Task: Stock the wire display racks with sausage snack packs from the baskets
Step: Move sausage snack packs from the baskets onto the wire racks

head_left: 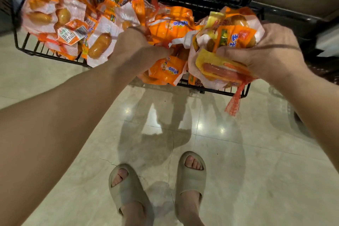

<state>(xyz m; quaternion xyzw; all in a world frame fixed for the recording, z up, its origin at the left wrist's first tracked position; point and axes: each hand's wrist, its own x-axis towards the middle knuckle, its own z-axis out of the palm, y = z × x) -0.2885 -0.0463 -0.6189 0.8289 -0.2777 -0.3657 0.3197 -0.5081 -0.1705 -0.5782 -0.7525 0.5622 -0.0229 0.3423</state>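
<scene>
Nearest to me I see two feet in grey slide sandals (pixel 128 189) planted on the glossy tiled floor (pixel 247 170), short of the black wire rack (pixel 236 93), which I use as my landmark.

From the lower left, my left forearm runs up and to the right toward the rack's front rail. The left hand (pixel 135 51) is past that rail, palm down, its fingers curled into the heap of orange sausage snack packs (pixel 168 24) in the middle of the rack. It looks closed around packs there, though the fingertips are buried and I cannot tell which pack it has.

From the right edge, my right forearm comes in at a steeper slant. The right hand (pixel 267 49) sits above the rack's right end, fingers wrapped round a thick bundle of packs (pixel 225 46), thumb pressed on the near face. At the bundle's near side is a yellow pack with a red sausage (pixel 220 69), and a strip of red netting (pixel 234 101) dangles from it below the rack's front rail.

Farther in, more packs lie loose and overlapping across the rack's left end, some showing a plump sausage through clear film (pixel 100 45). Behind the rack there are dark shelf edges, blurred.
</scene>
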